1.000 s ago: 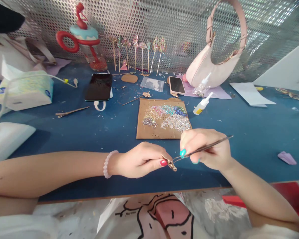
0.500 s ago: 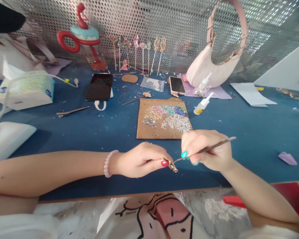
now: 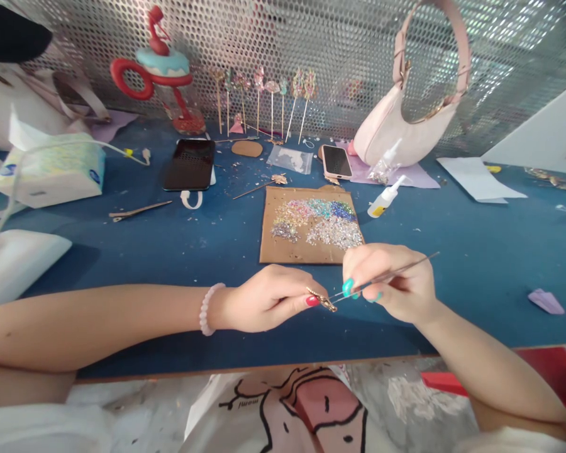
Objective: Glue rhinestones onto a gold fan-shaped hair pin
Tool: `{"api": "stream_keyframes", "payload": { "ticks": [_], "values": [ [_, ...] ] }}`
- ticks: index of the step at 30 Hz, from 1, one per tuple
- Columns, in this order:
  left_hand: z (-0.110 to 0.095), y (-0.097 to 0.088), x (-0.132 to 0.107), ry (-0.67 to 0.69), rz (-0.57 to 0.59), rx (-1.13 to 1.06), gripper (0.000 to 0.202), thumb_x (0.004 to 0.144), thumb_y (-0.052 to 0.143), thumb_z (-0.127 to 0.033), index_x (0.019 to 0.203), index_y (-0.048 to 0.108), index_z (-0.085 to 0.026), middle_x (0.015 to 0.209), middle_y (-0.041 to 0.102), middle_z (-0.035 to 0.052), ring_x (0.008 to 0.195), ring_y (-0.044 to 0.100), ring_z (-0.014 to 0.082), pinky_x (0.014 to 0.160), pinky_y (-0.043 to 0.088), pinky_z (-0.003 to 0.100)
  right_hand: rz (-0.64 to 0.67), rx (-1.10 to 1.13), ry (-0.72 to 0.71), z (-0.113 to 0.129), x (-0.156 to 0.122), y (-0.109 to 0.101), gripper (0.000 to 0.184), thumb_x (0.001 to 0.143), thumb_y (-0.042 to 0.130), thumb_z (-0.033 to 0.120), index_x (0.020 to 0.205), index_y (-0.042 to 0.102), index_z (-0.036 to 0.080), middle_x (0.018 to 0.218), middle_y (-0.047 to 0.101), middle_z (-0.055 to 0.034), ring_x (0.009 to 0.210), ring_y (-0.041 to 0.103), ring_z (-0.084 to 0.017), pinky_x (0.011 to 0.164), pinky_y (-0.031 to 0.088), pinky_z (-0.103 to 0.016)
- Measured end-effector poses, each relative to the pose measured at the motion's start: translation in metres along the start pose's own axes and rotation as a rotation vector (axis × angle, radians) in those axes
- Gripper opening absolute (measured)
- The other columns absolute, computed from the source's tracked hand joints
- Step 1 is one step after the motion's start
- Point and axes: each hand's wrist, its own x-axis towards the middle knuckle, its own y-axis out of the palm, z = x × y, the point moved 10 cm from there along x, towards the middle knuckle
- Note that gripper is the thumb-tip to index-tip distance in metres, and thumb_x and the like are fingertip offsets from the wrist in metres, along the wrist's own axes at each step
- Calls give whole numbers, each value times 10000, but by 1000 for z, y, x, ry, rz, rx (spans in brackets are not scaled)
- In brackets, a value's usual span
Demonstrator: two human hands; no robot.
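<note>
My left hand (image 3: 268, 299), with a pale bead bracelet (image 3: 209, 309) at the wrist, pinches a small gold-coloured ornament (image 3: 325, 302) between thumb and fingers. Its exact shape is too small to make out. In my right hand (image 3: 391, 283) is a pair of thin metal tweezers (image 3: 403, 269), held like a pen, the two tips slightly apart at the ornament's right side. Just beyond both hands lies a cardboard sheet (image 3: 283, 251) bearing heaps of small rhinestones (image 3: 334, 233) in pink, teal, blue and clear silver.
Right of the cardboard lies a glue bottle (image 3: 387, 198). Behind are phones (image 3: 189, 165) (image 3: 336, 162), several decorated sticks (image 3: 271, 107), a red-handled cup (image 3: 170, 82) and a white handbag (image 3: 400, 129). Other tweezers (image 3: 141, 210) and a tissue pack (image 3: 51, 173) lie left on the blue table (image 3: 160, 245).
The tweezers have turned in my right hand, so both prongs now show apart at the ornament. The ornament has tilted a little and sits slightly higher. Both hands keep their grip.
</note>
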Motion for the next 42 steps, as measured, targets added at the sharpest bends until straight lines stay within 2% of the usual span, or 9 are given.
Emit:
{"api": "stream_keyframes", "payload": {
  "ticks": [8, 13, 20, 26, 31, 42],
  "values": [
    [1, -2, -2, -7, -36, 58, 269, 994, 390, -210, 988, 629, -88, 855, 702, 109, 751, 657, 131, 692, 528, 194, 3, -91, -89, 12, 0, 0, 58, 815, 647, 153, 860, 683, 146, 721, 668, -51, 672, 619, -131, 606, 505, -280],
    [1, -3, -2, -6, -47, 84, 261, 991, 396, -200, 994, 632, -89, 837, 699, 93, 695, 635, 121, 665, 516, 194, 13, -148, -123, 18, 0, 1, 67, 806, 646, 120, 857, 685, 138, 718, 671, -57, 677, 625, -133, 606, 505, -277],
    [0, -3, 0, 2, -47, 79, 271, 993, 392, -200, 995, 631, -71, 863, 703, 106, 731, 645, 124, 687, 515, 187, 31, -216, -152, 22, -1, 2, 95, 821, 623, 116, 876, 685, 163, 706, 673, -49, 666, 618, -132, 593, 504, -277],
    [2, -2, -1, -26, -43, 110, 303, 1000, 374, -225, 985, 639, -80, 802, 689, 88, 668, 627, 120, 638, 512, 194, 7, -167, -140, 19, -1, 0, 79, 817, 624, 106, 850, 686, 141, 713, 678, -60, 663, 620, -133, 593, 502, -279],
    [2, -3, -1, -34, -43, 103, 290, 1000, 377, -227, 987, 639, -103, 811, 692, 78, 669, 630, 118, 636, 515, 194, 0, -183, -142, 19, -1, -1, 64, 822, 636, 158, 869, 679, 151, 712, 672, -52, 665, 620, -134, 592, 503, -280],
    [4, -3, -1, -43, -52, 112, 298, 999, 377, -220, 989, 644, -87, 830, 695, 94, 687, 638, 119, 648, 512, 189, 40, -334, -251, 30, -4, 4, 127, 811, 630, 116, 926, 663, 159, 730, 648, -57, 654, 594, -131, 579, 499, -284]
  ]
}}
